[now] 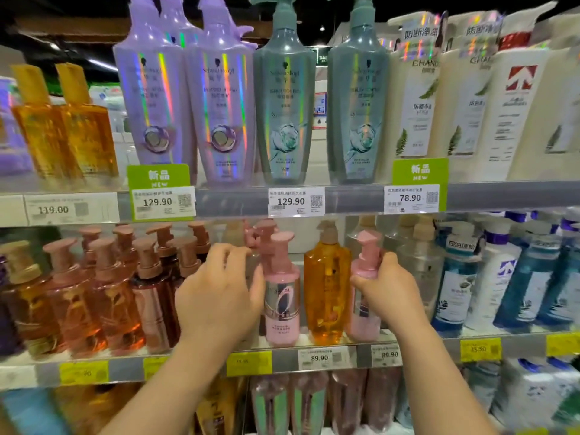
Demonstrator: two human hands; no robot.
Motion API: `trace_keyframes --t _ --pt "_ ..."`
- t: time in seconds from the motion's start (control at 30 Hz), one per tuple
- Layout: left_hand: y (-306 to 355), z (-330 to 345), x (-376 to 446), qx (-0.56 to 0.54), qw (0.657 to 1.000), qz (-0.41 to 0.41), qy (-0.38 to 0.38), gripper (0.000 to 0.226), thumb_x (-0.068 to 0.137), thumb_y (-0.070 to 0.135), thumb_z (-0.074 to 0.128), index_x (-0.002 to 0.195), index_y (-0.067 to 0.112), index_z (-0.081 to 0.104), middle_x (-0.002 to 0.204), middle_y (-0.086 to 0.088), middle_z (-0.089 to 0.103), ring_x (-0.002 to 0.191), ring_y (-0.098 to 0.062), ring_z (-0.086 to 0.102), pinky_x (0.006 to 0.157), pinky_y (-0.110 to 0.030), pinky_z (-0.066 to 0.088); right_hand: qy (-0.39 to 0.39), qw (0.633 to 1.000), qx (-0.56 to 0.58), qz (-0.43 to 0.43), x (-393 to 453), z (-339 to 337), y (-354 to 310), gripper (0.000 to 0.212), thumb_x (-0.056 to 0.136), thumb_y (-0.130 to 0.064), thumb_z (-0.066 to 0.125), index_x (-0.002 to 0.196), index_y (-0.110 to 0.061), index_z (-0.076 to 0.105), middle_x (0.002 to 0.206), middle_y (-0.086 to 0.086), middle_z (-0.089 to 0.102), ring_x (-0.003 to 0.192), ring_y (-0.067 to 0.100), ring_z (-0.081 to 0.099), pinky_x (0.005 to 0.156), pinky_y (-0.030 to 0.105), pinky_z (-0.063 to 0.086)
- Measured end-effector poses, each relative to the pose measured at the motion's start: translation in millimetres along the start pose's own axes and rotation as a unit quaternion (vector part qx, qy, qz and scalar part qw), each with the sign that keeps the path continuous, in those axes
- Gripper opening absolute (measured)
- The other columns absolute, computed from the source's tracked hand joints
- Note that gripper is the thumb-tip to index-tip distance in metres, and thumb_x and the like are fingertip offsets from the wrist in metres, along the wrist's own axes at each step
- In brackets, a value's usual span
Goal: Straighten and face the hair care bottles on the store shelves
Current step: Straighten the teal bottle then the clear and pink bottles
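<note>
Middle shelf (201, 362), front row. Right hand (384, 285) grips a pink pump bottle (361, 315) at its shoulder, fingers curled round the neck just under the pump head; bottle upright, base on the shelf. Just left of that grip stands an amber pump bottle (326, 296), upright, close beside the held one. Left of the amber bottle, a 2nd pink pump bottle (281, 309), silver label facing out. Left hand (219, 290) lies against this bottle's left side, thumb touching the upper body, fingers curled toward the pump heads behind; whether the fingers pinch anything cannot be told. Left of this hand: a cluster of rose and brown pump bottles (103, 296). Price tag (319, 357) below reads 89.90.
</note>
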State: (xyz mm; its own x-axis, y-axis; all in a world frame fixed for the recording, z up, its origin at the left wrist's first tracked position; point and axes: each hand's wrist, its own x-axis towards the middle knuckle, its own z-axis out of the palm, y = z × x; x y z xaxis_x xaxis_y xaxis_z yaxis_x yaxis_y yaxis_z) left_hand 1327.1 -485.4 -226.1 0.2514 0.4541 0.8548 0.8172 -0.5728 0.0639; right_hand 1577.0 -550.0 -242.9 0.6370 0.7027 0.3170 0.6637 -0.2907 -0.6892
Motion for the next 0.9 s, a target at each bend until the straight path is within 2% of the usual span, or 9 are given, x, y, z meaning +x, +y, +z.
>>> trace_keyframes --t 0.07,0.17,0.23,0.3,0.37,0.5,0.6,0.73,0.9 --pt "-14 11 -4 0.011 0.998 -0.058 -0.016 0.047 0.084 0.048 0.059 0.114 0.011 0.062 0.109 -0.009 0.059 0.061 -0.03 0.061 0.044 -0.025 0.03 0.008 1.0 -0.005 0.008 -1 0 -2 0.038 0.091 -0.039 0.062 0.112 -0.012 0.046 0.099 0.009 0.067 0.085 0.03 0.065 0.074 0.043 0.055" --pt "-25 21 -1 0.034 0.994 -0.085 -0.066 0.073 0.084 0.065 0.056 0.124 0.004 0.051 0.114 -0.015 0.059 0.062 -0.035 0.064 0.044 -0.029 0.036 0.02 1.0 -0.019 0.007 -5 -7 -3 0.043 0.085 -0.043 0.07 0.109 -0.016 0.046 0.095 0.005 0.066 0.08 0.025 0.064 0.068 0.042 0.055" --pt "-31 26 6 0.052 0.984 -0.104 -0.134 0.08 0.081 0.078 0.046 0.119 0.007 0.048 0.109 -0.012 0.062 0.073 -0.034 0.067 0.049 -0.031 0.037 0.03 0.999 -0.023 0.004 -11 -14 -4 0.043 0.082 -0.047 0.072 0.104 -0.021 0.046 0.091 -0.001 0.064 0.075 0.018 0.062 0.063 0.039 0.052" --pt "-37 32 11 0.054 0.974 -0.11 -0.192 0.081 0.075 0.086 0.037 0.109 0.013 0.049 0.104 -0.007 0.061 0.084 -0.03 0.066 0.053 -0.032 0.037 0.036 0.999 -0.029 -0.001 -18 -17 -5 0.039 0.08 -0.047 0.071 0.102 -0.024 0.05 0.092 -0.004 0.063 0.077 0.017 0.062 0.065 0.04 0.054" --pt "-43 35 16 0.038 0.969 -0.108 -0.219 0.081 0.072 0.088 0.042 0.106 0.015 0.052 0.104 -0.006 0.061 0.091 -0.028 0.065 0.057 -0.032 0.038 0.038 0.998 -0.041 -0.008 -26 -16 -5 0.039 0.078 -0.046 0.07 0.104 -0.022 0.055 0.097 -0.001 0.061 0.081 0.02 0.063 0.069 0.044 0.056" --pt "-57 34 21 0.006 0.971 -0.072 -0.228 0.071 0.066 0.083 0.059 0.091 0.017 0.049 0.097 -0.006 0.061 0.09 -0.031 0.064 0.06 -0.034 0.038 0.041 0.998 -0.056 -0.005 -38 -15 -4 0.054 0.072 -0.044 0.08 0.118 -0.022 0.06 0.109 -0.002 0.057 0.09 0.021 0.061 0.076 0.043 0.055" --pt "-66 29 20 -0.055 0.968 -0.05 -0.239 0.069 0.056 0.086 0.061 0.082 0.026 0.039 0.082 0.004 0.053 0.079 -0.024 0.059 0.054 -0.032 0.033 0.051 0.998 -0.025 0.007 -45 -17 -4 0.061 0.065 -0.032 0.088 0.119 -0.023 0.061 0.113 -0.002 0.056 0.09 0.019 0.055 0.072 0.04 0.049" --pt "-68 21 8 -0.142 0.952 -0.059 -0.266 0.087 0.047 0.088 0.059 0.114 0.036 0.041 0.072 0.018 0.055 0.071 -0.016 0.055 0.052 -0.028 0.039 0.081 0.996 -0.023 -0.029 -55 -29 -17 0.053 0.065 -0.034 0.088 0.109 -0.029 0.06 0.106 -0.008 0.051 0.087 0.015 0.054 0.068 0.036 0.043" --pt "-66 10 -13 -0.203 0.952 -0.087 -0.21 0.081 0.045 0.085 0.063 0.115 0.05 0.043 0.067 0.03 0.044 0.076 -0.014 0.063 0.049 -0.021 0.034 0.032 0.996 0.04 -0.068 -72 -49 -54 0.034 0.057 -0.05 0.083 0.083 -0.06 0.063 0.089 -0.019 0.061 0.077 -0.002 0.056 0.059 0.024 0.039"
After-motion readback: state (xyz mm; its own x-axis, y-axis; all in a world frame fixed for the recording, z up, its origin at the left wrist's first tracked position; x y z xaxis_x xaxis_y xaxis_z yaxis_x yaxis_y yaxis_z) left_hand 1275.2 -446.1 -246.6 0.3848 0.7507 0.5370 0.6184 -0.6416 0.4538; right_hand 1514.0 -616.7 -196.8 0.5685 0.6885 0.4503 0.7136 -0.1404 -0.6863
